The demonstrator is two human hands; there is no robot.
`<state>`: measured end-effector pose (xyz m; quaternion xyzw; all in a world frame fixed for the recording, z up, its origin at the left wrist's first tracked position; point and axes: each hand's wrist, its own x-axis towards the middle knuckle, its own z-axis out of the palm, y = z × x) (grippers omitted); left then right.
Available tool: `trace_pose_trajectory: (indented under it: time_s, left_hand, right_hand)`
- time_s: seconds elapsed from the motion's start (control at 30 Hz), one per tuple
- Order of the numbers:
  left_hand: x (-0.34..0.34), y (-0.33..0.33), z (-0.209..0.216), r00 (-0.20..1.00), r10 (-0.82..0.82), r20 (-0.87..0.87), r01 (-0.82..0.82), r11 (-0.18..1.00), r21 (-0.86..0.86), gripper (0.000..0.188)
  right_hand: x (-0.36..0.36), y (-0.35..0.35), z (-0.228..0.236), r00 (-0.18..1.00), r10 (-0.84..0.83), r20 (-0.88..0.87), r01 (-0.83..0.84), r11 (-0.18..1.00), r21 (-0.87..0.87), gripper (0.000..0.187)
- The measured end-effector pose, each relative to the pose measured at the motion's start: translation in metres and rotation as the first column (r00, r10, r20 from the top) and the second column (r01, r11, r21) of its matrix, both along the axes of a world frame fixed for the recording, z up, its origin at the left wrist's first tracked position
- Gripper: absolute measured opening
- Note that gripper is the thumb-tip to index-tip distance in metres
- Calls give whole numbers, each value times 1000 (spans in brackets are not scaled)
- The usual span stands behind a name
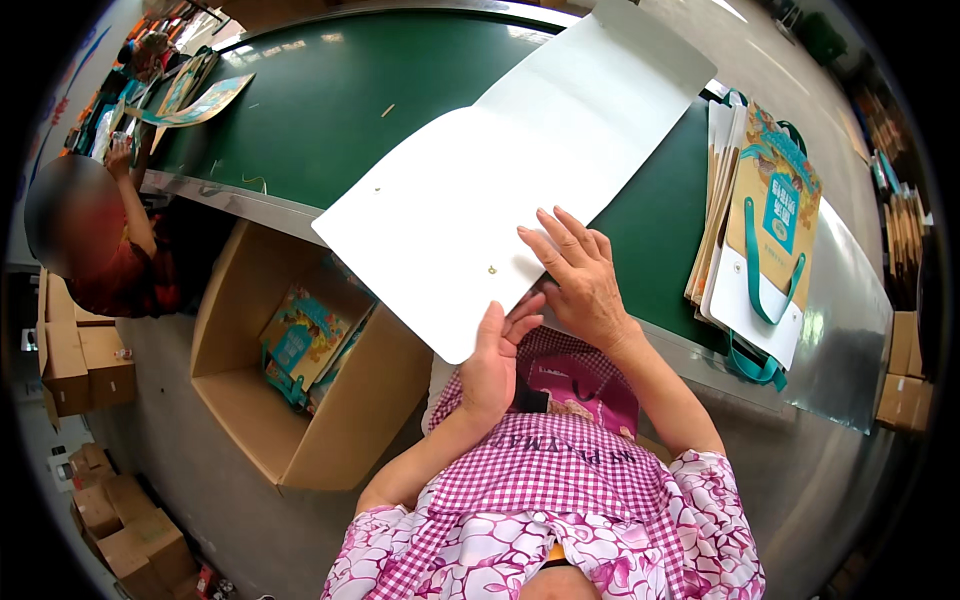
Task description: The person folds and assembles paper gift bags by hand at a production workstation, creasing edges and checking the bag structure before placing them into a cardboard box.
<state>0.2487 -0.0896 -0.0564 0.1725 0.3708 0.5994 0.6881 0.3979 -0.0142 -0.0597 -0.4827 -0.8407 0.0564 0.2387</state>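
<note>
A long white card sheet [455,200] with metal eyelets lies slanting across the table's near edge, its near corner overhanging. It bends up at the far end. My left hand [488,378] is at the near right edge, palm turned up, thumb against the sheet's border and fingers curled by the edge. Just right of it, my right hand [585,278] rests on the same edge with fingers spread over the white surface; its thumb is partly hidden. One eyelet [491,270] sits between the two hands' fingertips and the sheet's near corner.
Printed carrier bags [770,220] with teal handles are stacked on the green table [330,100] at right. Below the near edge, an open cardboard box [345,430] holds similar bags [300,345]. A co-worker [120,230] handles bags at far left. Cartons [130,530] stand on the floor.
</note>
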Motion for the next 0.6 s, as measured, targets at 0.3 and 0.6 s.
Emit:
trace_pose_trajectory:
  time_s: [0.3, 0.6]
  left_hand:
    - [-46, -35, 23, 305, -488, -818, 907, 411, 93, 29]
    - [-121, -36, -26, 178, 77, -981, 281, 952, 125, 30]
  right_hand:
    - [55, -45, -23, 959, -52, -280, 12, 990, -141, 43]
    - [111, -83, -47, 954, -205, -220, 149, 957, -247, 52]
